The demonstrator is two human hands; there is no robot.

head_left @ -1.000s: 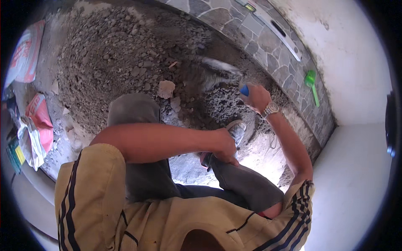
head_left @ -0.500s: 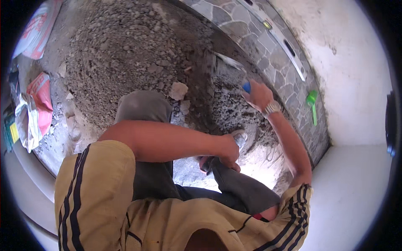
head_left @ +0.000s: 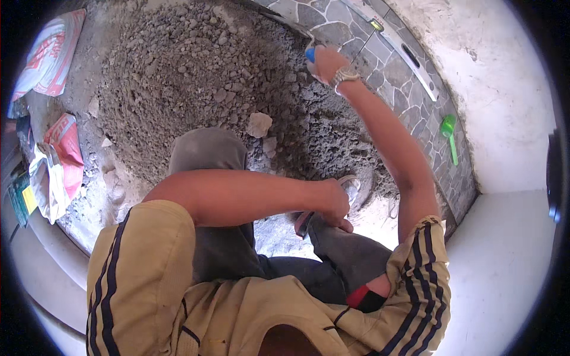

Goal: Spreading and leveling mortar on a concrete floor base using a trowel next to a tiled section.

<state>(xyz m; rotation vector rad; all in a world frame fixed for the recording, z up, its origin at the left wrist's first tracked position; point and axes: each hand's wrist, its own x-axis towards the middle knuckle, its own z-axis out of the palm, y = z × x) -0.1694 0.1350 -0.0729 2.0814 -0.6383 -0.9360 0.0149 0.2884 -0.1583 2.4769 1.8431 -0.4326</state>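
Note:
Near the edge of the stone paving point(head_left: 392, 71), my right hand point(head_left: 326, 65) grips the blue handle point(head_left: 310, 54) of a trowel; its blade is largely hidden. A band of loosened dark grey mortar point(head_left: 323, 133) lies below that hand, beside a heap of gravelly material point(head_left: 166, 77). My left hand point(head_left: 333, 204) is closed on my right trouser leg point(head_left: 347, 252) near the ankle, just by my light shoe point(head_left: 350, 190). My left forearm crosses over my bent left knee point(head_left: 208, 148).
A long spirit level point(head_left: 407, 58) and a green scoop point(head_left: 448, 127) lie on the paving along the white wall point(head_left: 502, 95). Printed sacks point(head_left: 50, 53) and an opened red-and-white bag point(head_left: 59, 154) are at the left. A pale lump point(head_left: 259, 124) sits on the heap.
My right hand with the trowel has moved up and left, away from my shoe to the paving's upper edge. My left hand stays on the trouser leg.

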